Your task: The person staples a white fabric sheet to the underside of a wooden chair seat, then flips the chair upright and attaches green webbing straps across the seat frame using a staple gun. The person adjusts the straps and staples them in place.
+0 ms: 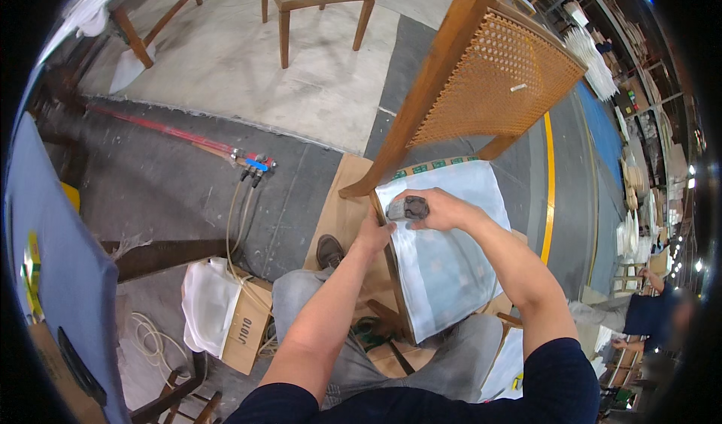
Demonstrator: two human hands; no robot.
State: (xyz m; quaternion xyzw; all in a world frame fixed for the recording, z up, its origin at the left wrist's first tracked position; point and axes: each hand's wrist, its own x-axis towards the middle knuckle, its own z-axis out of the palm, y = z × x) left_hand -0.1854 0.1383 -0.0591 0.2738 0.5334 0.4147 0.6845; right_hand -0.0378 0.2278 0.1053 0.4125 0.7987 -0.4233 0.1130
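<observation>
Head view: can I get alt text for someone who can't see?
A person's right fingers hold a dark tool over the white-covered seat of a cane-backed wooden chair, while the left fingers touch the seat's side. A seatless chair frame stands beyond.

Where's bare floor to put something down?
Pale concrete looks bare between the brown wooden chair frame and red tube; so does dark grey floor below the tube, left of the blue metal valve. It's crowded around the white-wrapped cardboard box and on the white-covered seat, with the left hand and right hand.
</observation>
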